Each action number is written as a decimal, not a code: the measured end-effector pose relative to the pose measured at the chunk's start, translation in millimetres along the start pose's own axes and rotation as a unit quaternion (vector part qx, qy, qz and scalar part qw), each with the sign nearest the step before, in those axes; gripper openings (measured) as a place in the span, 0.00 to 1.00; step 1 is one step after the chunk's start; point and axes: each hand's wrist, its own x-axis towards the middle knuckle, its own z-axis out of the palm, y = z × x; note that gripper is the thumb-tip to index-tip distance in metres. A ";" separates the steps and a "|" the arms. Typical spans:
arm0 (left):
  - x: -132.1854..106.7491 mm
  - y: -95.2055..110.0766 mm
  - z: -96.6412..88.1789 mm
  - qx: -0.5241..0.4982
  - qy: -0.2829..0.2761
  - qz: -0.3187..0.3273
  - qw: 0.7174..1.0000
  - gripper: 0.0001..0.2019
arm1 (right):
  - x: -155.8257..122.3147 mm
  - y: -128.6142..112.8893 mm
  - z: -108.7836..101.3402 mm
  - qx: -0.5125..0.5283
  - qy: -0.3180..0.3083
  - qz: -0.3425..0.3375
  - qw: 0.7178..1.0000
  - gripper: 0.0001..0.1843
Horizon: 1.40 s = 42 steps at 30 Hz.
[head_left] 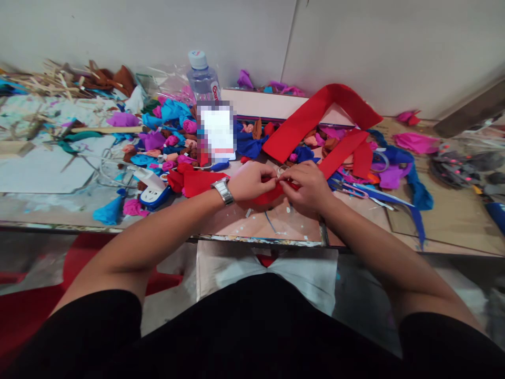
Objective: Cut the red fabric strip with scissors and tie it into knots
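My left hand, with a metal watch on its wrist, pinches the edge of a red crepe paper strip close above the table. Meeting it fingertip to fingertip, my right hand pinches the same strip from the other side. My fingers hide part of the strip's upper edge. Behind my hands lies a long folded red strip, with a smaller red strip beside it. More red paper lies left of my left wrist. Scissors with pink handles rest right of my right hand.
Several crumpled paper flowers cover the table behind my hands. A water bottle stands near a lit, blurred screen. At left are a power strip with a plugged-in charger and green-handled pliers. Cardboard lies at right.
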 end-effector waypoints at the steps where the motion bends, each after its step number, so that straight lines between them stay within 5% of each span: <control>1: -0.8 1.3 0.7 0.016 0.007 0.010 1.000 0.14 | 0.2 -0.2 0.2 0.008 -0.001 0.007 1.000 0.05; 13: -0.3 -2.3 6.4 0.173 0.011 0.077 0.982 0.13 | 3.5 -1.1 -3.0 0.041 -0.026 0.037 0.998 0.03; 28: -1.7 -5.3 4.0 0.186 -0.008 0.095 0.978 0.17 | 3.3 0.9 -3.2 0.035 -0.019 0.042 0.998 0.02; 42: -0.2 -5.8 -7.7 0.093 -0.016 0.079 0.992 0.14 | 3.1 6.4 -6.1 0.034 -0.045 0.031 0.998 0.02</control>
